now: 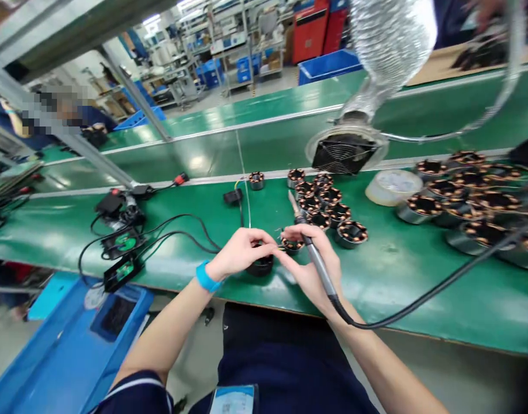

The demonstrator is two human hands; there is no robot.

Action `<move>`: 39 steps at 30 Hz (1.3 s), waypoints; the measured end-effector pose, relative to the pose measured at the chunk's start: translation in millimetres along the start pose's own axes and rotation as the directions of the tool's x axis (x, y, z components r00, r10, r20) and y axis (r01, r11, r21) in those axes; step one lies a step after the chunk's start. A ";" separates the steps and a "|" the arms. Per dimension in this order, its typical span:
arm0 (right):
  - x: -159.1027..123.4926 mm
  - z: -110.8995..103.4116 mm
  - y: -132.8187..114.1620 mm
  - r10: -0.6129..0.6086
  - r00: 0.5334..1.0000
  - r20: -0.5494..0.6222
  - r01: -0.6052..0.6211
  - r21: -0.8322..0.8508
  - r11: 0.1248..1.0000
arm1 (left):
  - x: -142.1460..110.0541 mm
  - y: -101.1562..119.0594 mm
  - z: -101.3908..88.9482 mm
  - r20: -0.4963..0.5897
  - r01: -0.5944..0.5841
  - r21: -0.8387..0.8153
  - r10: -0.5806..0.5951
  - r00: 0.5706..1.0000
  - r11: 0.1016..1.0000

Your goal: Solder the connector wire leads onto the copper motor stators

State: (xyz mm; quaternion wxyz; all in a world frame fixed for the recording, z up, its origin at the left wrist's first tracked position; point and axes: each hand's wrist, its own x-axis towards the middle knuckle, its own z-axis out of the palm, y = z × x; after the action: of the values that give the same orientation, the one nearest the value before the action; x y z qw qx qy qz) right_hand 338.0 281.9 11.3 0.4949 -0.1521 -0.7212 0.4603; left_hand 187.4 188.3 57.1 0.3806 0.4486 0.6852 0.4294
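My left hand (240,251), with a blue wristband, is pinched closed over a black round holder (260,266) on the green bench. Its fingertips meet those of my right hand (309,259) at a small copper-wound motor stator (291,245). My right hand is closed round a soldering iron (309,244), whose tip points up and away. The iron's black cable (419,299) runs off to the right. What the left fingertips pinch is too small to make out.
A cluster of several stators (328,207) lies just behind my hands, and more fill the right side (475,201). A fume fan on a foil duct (345,150) hangs above them. A tape roll (393,187), black power adapters and cables (121,241), and a blue bin (74,339) stand around. A person sits far left.
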 end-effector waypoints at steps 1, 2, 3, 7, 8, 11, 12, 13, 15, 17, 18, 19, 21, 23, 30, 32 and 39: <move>1.8 -1.2 -0.2 -0.028 0.999 0.027 0.028 0.005 1.000 | 1.0 -1.8 1.2 0.013 -0.012 -0.012 0.012 1.000 1.000; 3.5 -1.9 -0.6 -0.056 0.997 0.053 0.055 0.009 0.998 | 1.7 -3.6 2.5 0.021 -0.033 -0.009 0.033 0.999 0.999; 4.9 -2.1 -1.1 -0.083 0.994 0.072 0.083 0.006 0.997 | 2.3 -5.3 3.9 0.027 -0.057 0.007 0.057 0.998 0.998; 6.7 -0.7 -3.5 -0.169 0.980 0.109 0.173 -0.034 0.984 | 3.8 -10.8 7.6 0.077 -0.104 0.133 0.094 0.993 0.986; 6.4 -0.2 -3.9 -0.174 0.977 0.120 0.179 -0.032 0.983 | 4.3 -11.9 7.9 0.098 -0.103 0.158 0.088 0.991 0.982; 5.2 0.6 -4.0 -0.170 0.976 0.134 0.175 -0.027 0.984 | 5.8 -14.9 8.0 0.136 -0.100 0.201 0.073 0.988 0.974; 5.1 0.6 -3.4 -0.170 0.977 0.132 0.176 -0.034 0.984 | 6.2 -15.9 7.8 0.137 -0.099 0.201 0.072 0.988 0.975; 5.1 0.4 -2.5 -0.169 0.977 0.130 0.176 -0.047 0.983 | 6.5 -16.8 7.6 0.135 -0.095 0.196 0.069 0.988 0.976; 5.7 -0.1 0.7 -0.171 0.977 0.130 0.182 -0.080 0.980 | 6.4 -18.1 6.6 0.130 -0.082 0.164 0.061 0.990 0.983; 6.1 -0.9 5.6 -0.171 0.977 0.126 0.186 -0.122 0.975 | 5.4 -18.2 5.0 0.136 -0.068 0.107 0.054 0.989 0.992; 6.0 -1.3 8.4 -0.162 0.980 0.117 0.178 -0.141 0.974 | 4.6 -17.8 4.1 0.141 -0.066 0.076 0.055 0.988 0.995; 5.5 -1.8 11.2 -0.146 0.984 0.105 0.161 -0.154 0.975 | 3.7 -17.2 3.3 0.143 -0.067 0.049 0.060 0.988 0.997; 4.0 -3.1 16.0 -0.103 0.991 0.088 0.116 -0.157 0.981 | 1.8 -15.8 2.3 0.126 -0.072 0.016 0.070 0.990 0.997; 2.7 -4.3 19.0 -0.058 0.994 0.097 0.070 -0.124 0.990 | 0.4 -15.1 2.0 0.092 -0.073 0.001 0.073 0.993 0.997; 5.5 -6.5 17.1 -0.107 0.989 0.102 0.122 -0.143 0.982 | -0.4 -17.3 5.8 0.007 -0.055 -0.038 0.056 0.998 0.998; 6.7 -6.7 15.9 -0.143 0.983 0.114 0.160 -0.160 0.974 | 0.1 -16.1 7.2 -0.023 -0.020 -0.060 0.019 1.000 0.998; 17.2 -9.9 18.6 -0.160 0.982 0.099 0.176 -0.179 0.968 | 9.6 -11.5 5.8 -0.150 0.008 -0.097 -0.023 0.988 0.995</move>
State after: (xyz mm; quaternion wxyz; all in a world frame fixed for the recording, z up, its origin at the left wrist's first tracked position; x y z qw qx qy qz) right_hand 334.1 308.4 6.8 0.4848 -0.1168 -0.7917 0.3530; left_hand 186.4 196.1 43.1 0.3522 0.3908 0.6940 0.4916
